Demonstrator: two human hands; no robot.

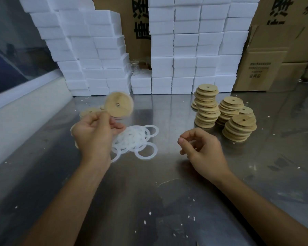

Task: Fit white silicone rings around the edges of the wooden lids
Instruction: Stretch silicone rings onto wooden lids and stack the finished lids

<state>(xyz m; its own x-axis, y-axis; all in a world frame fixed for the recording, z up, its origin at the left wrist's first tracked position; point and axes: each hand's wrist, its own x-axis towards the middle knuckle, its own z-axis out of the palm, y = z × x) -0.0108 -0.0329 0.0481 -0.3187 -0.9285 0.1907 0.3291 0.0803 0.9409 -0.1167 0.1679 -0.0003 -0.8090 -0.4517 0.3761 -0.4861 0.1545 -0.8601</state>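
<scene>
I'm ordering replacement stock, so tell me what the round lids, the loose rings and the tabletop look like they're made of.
Stacked lids: pale unfinished-looking wood, faint grain, matte, small centre hole.
The lid by the left hand looks the same, though blurred.
Rings: translucent white, thin and floppy, probably silicone.
Tabletop: likely stainless steel, grey and brushed, with soft reflections.
</scene>
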